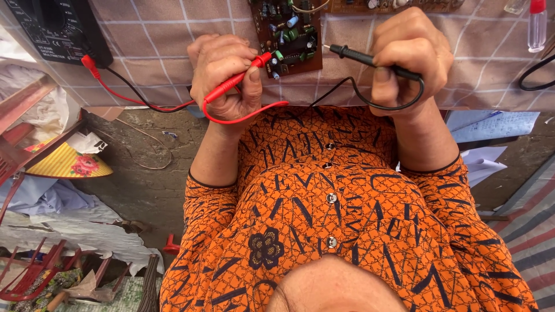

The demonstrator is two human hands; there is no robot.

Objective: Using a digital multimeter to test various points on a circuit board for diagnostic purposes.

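Observation:
My left hand (222, 78) is closed around a red test probe (243, 78). Its tip rests on the near edge of a brown circuit board (289, 34) crowded with small components. My right hand (407, 52) grips a black test probe (370, 59) that points left, its metal tip just off the board's right edge. The red lead (124, 95) runs left to a black multimeter (55, 29) lying at the table's far left. Below my right hand, the black lead loops (376, 104).
The table carries a checked cloth (156, 40). A second circuit board (393, 6) lies at the far edge, with a small red-capped bottle (536, 26) and a black cable (535, 78) at the right. Papers (497, 124) and a conical hat (69, 162) lie below the table.

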